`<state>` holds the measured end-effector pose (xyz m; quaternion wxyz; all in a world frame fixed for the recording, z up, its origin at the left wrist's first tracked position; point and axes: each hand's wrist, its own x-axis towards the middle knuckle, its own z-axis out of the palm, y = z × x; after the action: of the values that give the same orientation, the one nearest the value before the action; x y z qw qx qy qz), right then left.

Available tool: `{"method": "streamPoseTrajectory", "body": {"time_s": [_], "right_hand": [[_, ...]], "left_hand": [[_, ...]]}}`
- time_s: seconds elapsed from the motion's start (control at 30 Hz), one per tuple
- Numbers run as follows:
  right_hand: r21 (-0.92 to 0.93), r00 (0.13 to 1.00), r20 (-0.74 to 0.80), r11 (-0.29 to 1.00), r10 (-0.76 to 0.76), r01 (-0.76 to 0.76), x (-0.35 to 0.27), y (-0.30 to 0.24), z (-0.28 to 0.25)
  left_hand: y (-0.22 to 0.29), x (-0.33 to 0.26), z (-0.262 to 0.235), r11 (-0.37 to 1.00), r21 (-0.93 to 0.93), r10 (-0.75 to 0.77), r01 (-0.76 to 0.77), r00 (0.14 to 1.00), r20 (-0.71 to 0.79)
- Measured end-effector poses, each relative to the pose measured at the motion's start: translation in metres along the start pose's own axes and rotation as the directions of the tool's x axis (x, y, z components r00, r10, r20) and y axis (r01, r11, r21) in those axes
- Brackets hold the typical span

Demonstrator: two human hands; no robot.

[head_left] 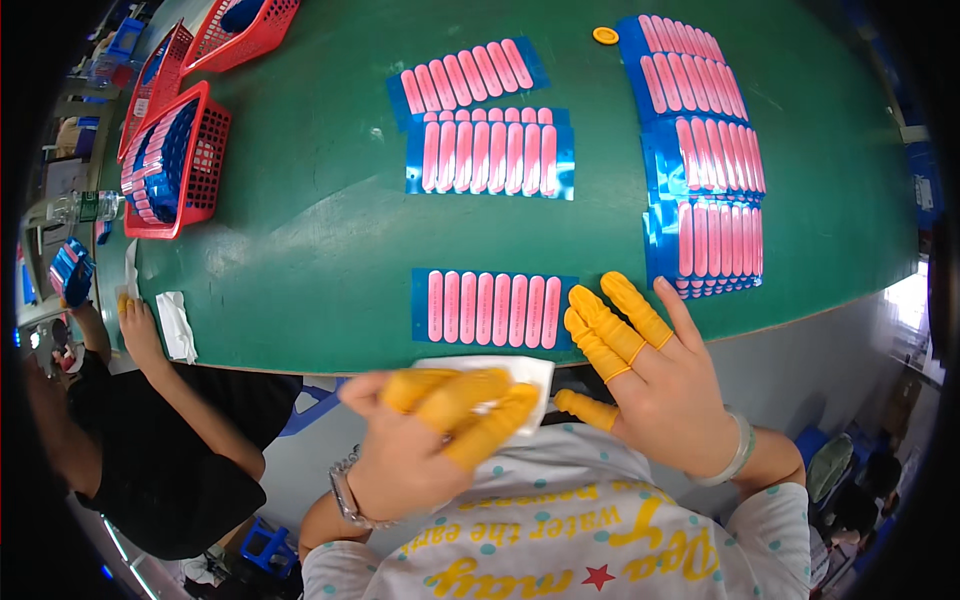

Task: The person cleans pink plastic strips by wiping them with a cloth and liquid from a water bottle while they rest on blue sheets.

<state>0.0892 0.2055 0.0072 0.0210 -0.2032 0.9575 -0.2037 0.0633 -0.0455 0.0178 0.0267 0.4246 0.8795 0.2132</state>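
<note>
A blue sheet with a row of pink rounded strips (495,310) lies flat near the table's front edge. Below it, my left hand (425,430), blurred, has its fingers curled round a folded white cloth (537,374). Yellow finger cots cover several of its fingers. My right hand (665,395) rests at the sheet's right end, fingers stretched out and thumb apart. It wears yellow finger cots too; its little finger is bare and reaches toward the stacked sheets (700,240) on the right.
Farther back on the green table (310,200) lie more strip sheets (490,155) and a yellow finger cot (605,36). Red baskets (205,160) with sheets stand at the left. A co-worker's hand (140,325) is beside a white cloth (176,327) there, near a plastic bottle (95,206).
</note>
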Motion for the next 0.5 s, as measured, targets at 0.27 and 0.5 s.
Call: {"method": "streamPoseTrajectory", "body": {"time_s": [0.27,0.5], "right_hand": [[-0.001,1.0,0.003,1.0,0.004,-0.004,0.004,-0.002,0.001],[0.017,1.0,0.005,1.0,-0.006,0.006,0.01,0.002,-0.001]], "left_hand": [[-0.068,-0.018,0.028,0.83,-0.489,-0.558,0.27,0.371,-0.742],[-0.075,-0.013,0.037,0.783,-0.592,-0.622,0.191,0.271,-0.735]]}}
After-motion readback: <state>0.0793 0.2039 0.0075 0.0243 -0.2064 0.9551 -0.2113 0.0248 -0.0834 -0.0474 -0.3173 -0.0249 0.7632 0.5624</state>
